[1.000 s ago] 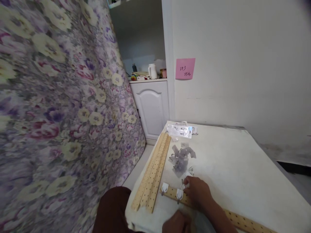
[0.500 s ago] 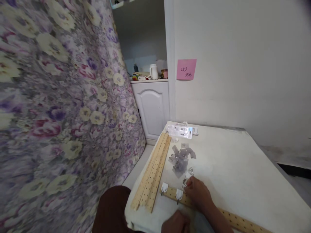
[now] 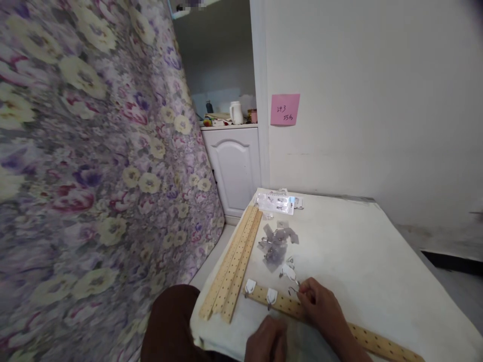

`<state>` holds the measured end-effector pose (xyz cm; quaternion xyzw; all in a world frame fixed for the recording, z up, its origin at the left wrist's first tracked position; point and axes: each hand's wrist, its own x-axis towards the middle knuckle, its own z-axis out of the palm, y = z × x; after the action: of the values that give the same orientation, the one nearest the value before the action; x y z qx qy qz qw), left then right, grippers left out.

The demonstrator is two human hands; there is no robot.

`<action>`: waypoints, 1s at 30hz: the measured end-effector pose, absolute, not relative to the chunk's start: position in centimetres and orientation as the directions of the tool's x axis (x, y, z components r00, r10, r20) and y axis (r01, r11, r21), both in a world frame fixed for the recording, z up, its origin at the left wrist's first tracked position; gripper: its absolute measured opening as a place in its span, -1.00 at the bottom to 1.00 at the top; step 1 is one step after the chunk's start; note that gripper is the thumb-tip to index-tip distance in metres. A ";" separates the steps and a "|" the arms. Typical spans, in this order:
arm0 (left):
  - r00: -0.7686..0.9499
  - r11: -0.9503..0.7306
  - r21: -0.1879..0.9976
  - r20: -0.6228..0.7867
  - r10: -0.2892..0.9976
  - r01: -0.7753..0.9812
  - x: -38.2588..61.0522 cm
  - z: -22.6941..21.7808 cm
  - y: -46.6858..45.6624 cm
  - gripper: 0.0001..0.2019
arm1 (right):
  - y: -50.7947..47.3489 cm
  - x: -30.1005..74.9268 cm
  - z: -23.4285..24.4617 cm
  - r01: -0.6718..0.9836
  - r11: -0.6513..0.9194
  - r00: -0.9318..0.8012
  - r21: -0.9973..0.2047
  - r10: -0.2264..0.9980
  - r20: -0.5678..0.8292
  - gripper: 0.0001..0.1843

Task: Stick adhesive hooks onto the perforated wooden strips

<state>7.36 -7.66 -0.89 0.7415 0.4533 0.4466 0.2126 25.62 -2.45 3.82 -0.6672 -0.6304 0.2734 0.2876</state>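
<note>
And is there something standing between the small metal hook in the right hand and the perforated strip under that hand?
Nothing visible stands between the small metal hook and the perforated strip under the right hand. Loose white hooks lie close by, on the far side; the left hand is on the near side.

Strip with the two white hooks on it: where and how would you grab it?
I'd pinch the perforated wooden strip across its two long edges, on the bare stretch to the right of the right forearm, coming from above. It looks flat on the table, long and narrow, so the edges should suit a pinch; the white hooks sit near its left end.
</note>
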 end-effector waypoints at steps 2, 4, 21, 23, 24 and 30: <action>0.115 -0.468 0.765 0.469 0.876 0.443 7.9 0.7 -7.6 -0.78 | -3.1 26.2 4.3 0.608 -0.009 0.001 -0.794 1.000 -0.011 -0.91; 0.116 -0.458 0.785 0.453 0.884 0.417 8.4 2.5 -7.4 -0.63 | -3.6 26.5 4.9 0.532 0.017 -0.062 -0.847 0.998 -0.019 -0.92; 0.047 0.217 0.967 -0.212 0.976 -0.133 10.3 2.2 -6.7 -0.78 | -5.1 27.2 5.7 0.512 0.099 -0.260 -0.853 0.965 -0.045 -0.91; 0.061 0.324 0.893 -0.321 0.945 -0.312 10.4 1.9 -6.8 -0.71 | -5.1 27.7 6.1 0.476 0.116 -0.263 -0.872 0.965 -0.015 -0.89; 0.063 0.359 0.858 -0.363 0.930 -0.366 10.5 1.8 -7.0 -0.68 | -5.1 28.0 6.3 0.454 0.127 -0.257 -0.882 0.966 0.006 -0.89; 0.118 0.468 0.720 -0.481 0.869 -0.513 11.1 1.7 -7.5 -0.67 | -4.7 28.1 5.9 0.261 0.015 -0.268 -0.965 0.962 -0.058 -0.90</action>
<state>11.08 -7.53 1.71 0.1934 0.4607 0.4782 0.7223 28.10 -4.68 5.88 -0.4929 -0.6202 0.4995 0.3506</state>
